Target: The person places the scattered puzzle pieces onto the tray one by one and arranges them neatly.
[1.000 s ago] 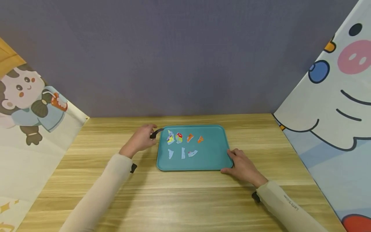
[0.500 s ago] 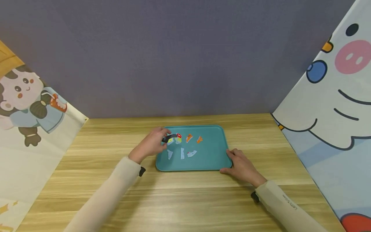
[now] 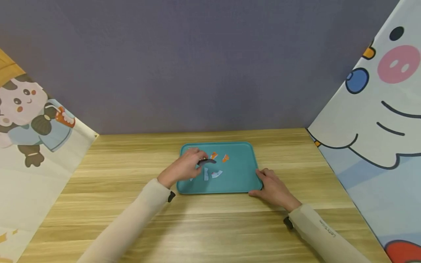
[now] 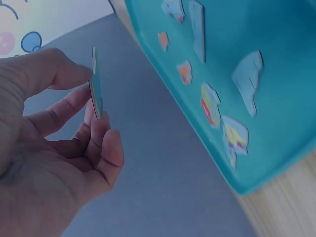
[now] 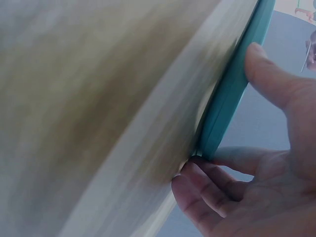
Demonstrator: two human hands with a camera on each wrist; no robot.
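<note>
My left hand (image 3: 184, 167) is above the left half of a teal tray (image 3: 238, 177). Between thumb and fingers it pinches a thin curved flat piece (image 3: 208, 160), dark on top in the head view and nearly edge-on in the left wrist view. Two small orange pieces (image 3: 225, 158) lie on the tray, with a pale strip (image 3: 206, 174) and a pale curved piece (image 3: 217, 174) nearer me. The left wrist view shows a yellow-patterned piece (image 4: 236, 134) and a red-and-yellow piece (image 4: 211, 106), hidden by the hand from above. My right hand (image 3: 274, 190) grips the tray's near right corner.
The tray lies on a wood-grain table (image 3: 210, 223). Behind stands a grey partition (image 3: 204, 65). Cartoon-printed panels flank the table, with a cow-like figure (image 3: 399, 64) on the right one.
My left hand has moved right with the dark flat piece, from beyond the tray's left edge to over the pieces. The right hand stays at the tray's corner.
</note>
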